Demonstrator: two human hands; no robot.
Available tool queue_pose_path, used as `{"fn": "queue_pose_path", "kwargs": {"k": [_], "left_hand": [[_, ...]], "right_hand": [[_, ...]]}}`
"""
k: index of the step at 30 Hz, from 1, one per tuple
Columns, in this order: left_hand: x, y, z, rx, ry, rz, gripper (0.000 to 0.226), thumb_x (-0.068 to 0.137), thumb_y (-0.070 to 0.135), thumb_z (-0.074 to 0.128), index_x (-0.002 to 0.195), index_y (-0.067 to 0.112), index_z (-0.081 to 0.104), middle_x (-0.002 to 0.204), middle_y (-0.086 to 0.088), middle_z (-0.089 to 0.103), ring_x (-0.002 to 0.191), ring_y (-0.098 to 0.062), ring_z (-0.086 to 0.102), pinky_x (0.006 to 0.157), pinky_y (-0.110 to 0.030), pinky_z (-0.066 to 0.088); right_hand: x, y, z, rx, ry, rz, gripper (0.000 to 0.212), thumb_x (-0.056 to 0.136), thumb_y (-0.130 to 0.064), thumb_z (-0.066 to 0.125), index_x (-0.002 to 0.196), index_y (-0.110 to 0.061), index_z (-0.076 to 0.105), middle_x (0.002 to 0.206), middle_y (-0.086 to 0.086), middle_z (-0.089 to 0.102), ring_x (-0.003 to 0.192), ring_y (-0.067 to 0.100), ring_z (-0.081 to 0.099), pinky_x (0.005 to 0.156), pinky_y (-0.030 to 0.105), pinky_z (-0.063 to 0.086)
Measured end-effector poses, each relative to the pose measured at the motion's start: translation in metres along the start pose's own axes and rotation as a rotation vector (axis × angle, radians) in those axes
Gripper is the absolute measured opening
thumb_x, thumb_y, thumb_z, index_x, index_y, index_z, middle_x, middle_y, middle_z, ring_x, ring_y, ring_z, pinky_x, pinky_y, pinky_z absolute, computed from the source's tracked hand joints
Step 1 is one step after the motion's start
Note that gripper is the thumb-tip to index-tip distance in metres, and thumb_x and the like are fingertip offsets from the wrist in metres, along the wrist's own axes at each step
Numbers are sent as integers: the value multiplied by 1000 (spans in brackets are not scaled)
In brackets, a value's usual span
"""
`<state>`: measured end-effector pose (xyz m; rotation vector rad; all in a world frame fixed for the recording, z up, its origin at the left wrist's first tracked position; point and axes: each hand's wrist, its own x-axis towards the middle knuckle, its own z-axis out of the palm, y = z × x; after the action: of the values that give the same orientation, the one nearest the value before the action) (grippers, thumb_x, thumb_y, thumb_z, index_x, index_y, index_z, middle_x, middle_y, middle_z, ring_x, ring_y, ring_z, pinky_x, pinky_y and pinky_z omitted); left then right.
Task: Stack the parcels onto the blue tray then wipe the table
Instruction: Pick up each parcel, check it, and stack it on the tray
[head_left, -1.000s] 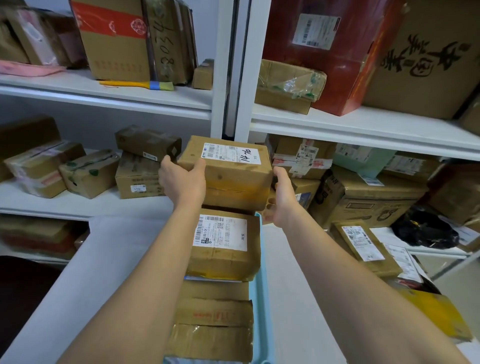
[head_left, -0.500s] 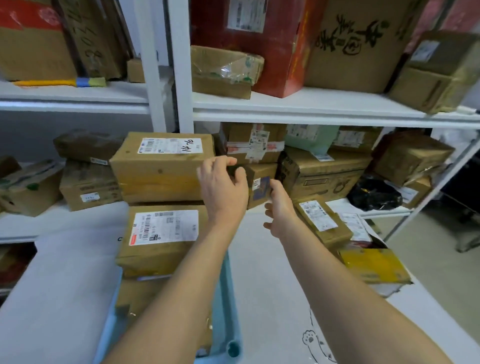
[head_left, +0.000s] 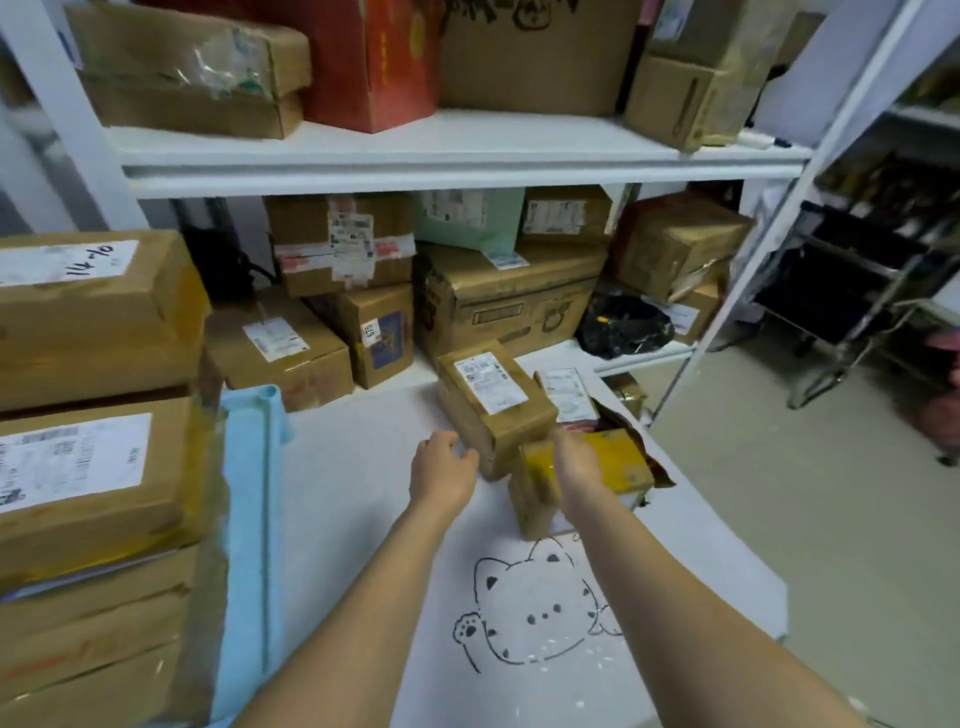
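Left hand (head_left: 444, 475) and right hand (head_left: 574, 467) have left the stacked parcels (head_left: 88, 457) and moved right across the white worktop (head_left: 363, 519). Stack stands on the blue tray (head_left: 249, 493) at the worktop's left. Labelled parcel (head_left: 493, 400) lies toward the far side, just beside the yellow-taped parcel (head_left: 613, 457). Right grip curls over the yellow-taped parcel; left grip, loosely spread, holds nothing just beside the labelled parcel.

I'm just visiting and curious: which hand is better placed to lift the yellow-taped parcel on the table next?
Right, probably. The right hand lies on top of the yellow-taped parcel, while the left hand is beside the labelled brown parcel, off the yellow one.
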<state>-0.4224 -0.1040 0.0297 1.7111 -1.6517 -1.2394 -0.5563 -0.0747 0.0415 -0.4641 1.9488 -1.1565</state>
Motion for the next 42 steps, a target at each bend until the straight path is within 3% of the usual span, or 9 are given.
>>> {"fn": "queue_pose_path", "kwargs": {"k": [4,9,16,19,23,31,35,39,42], "left_hand": [[-4,4,60,-95,-103,-122,16,94,9,42,83,7,53,87,-16,52,80,-26,42,69,-30,33],[-4,8,108,-85,-146,-201,30,98,8,35,117,-2,56,125,-22,55,116,-35,51,83,-31,39],[10,-2,142,-143,-271,-243,35,100,12,33,130,11,51,132,-6,55,116,-24,54,102,-35,43],[20,-12,144,-191,-268,-251,36,99,11,35,131,16,52,129,-5,59,110,-21,57,93,-30,45],[14,2,120,-282,-162,-216,37,94,0,38,124,9,57,119,-4,62,105,-18,55,84,-24,39],[3,22,37,-575,-39,48,44,95,25,53,138,24,46,133,5,54,94,8,55,60,-2,45],[-6,16,-1,-526,-179,92,54,88,48,55,139,44,39,129,19,59,112,0,57,100,-30,45],[-22,15,-30,-598,-158,-22,37,91,47,48,128,45,48,117,14,65,100,-6,62,75,-29,53],[-29,13,-48,-656,-108,-178,32,86,58,51,108,37,61,111,4,63,105,-22,57,93,-48,49]], "right_hand": [[40,17,-53,-121,109,42,29,98,-17,34,119,-14,54,108,11,52,89,27,50,75,33,39],[78,36,-93,-155,246,96,51,93,-19,40,142,-8,37,143,19,37,121,40,46,98,46,43],[95,40,-126,6,-35,240,39,103,-27,30,128,-2,46,120,11,46,119,32,43,98,41,34],[89,31,-132,-31,-87,173,36,101,-19,37,130,-2,49,127,17,51,114,31,50,103,42,34],[91,18,-131,-31,-123,6,16,91,-7,56,105,-7,64,88,3,62,79,18,58,62,26,43],[85,-7,-92,61,-3,-131,26,80,-22,70,104,-12,69,99,5,70,95,25,65,85,38,56],[69,-17,-73,62,-6,-162,21,69,-32,74,82,-16,67,91,6,71,86,27,66,78,39,57],[43,-35,-53,82,-52,-130,11,82,-21,68,76,-14,63,82,4,64,77,21,60,77,35,55],[28,-41,-41,125,-103,-93,8,84,-18,64,80,-11,67,82,6,66,76,19,59,70,32,53]]}}
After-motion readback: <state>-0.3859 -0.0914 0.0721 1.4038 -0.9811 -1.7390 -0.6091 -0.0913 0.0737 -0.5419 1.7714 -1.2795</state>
